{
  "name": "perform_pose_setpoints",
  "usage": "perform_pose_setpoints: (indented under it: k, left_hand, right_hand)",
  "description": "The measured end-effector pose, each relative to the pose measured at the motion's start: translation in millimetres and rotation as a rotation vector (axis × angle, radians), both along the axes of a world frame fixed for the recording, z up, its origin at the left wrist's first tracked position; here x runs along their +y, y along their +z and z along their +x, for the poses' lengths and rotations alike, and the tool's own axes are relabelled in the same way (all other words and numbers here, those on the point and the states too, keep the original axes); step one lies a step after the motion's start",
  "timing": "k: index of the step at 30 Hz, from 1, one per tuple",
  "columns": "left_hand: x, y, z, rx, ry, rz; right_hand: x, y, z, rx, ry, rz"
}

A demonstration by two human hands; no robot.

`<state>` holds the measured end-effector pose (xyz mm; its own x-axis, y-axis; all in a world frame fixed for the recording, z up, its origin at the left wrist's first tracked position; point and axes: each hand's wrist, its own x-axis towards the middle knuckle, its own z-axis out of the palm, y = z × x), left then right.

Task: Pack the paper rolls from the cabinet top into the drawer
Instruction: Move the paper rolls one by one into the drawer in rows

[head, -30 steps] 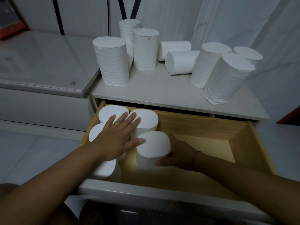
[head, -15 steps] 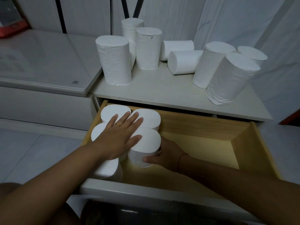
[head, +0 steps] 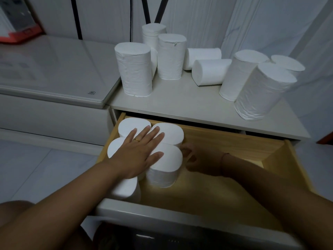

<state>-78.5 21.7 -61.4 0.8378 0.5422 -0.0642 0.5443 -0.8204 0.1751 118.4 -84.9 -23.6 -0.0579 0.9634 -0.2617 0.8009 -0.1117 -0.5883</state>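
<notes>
Since a second ago, the front-right roll (head: 164, 164) has slid in against the packed rolls in the wooden drawer (head: 239, 147).
Left hand (head: 137, 153) lies flat, fingers spread, on those rolls; right hand (head: 199, 162) sits loosely curled, fingertips just beside that roll; eight more rolls (head: 134, 70) stand on the cabinet top (head: 189, 103) behind the drawer.
</notes>
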Motion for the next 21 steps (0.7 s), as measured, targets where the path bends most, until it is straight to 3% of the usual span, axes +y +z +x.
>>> perform_pose_setpoints:
  k: [2, 6, 11, 21]
  left_hand:
    - [-0.5, -0.7, 0.5, -0.007, 0.008, 0.007]
    - [-0.6, -1.2, 2.7, -0.02, 0.025, 0.016]
    - [2.8, -4.4, 0.9, -0.029, 0.063, 0.027]
    - [7.5, -9.9, 1.7, -0.033, 0.057, 0.035]
  right_hand:
    - [10.0, 18.9, 7.0, -0.053, -0.075, 0.127]
    - [46.5, 43.9, 3.6, 0.158, -0.255, 0.325]
    - [102.9, 57.5, -12.8, 0.254, -0.311, 0.476]
    - [200.5, 81.7, -35.7, 0.347, -0.357, 0.538]
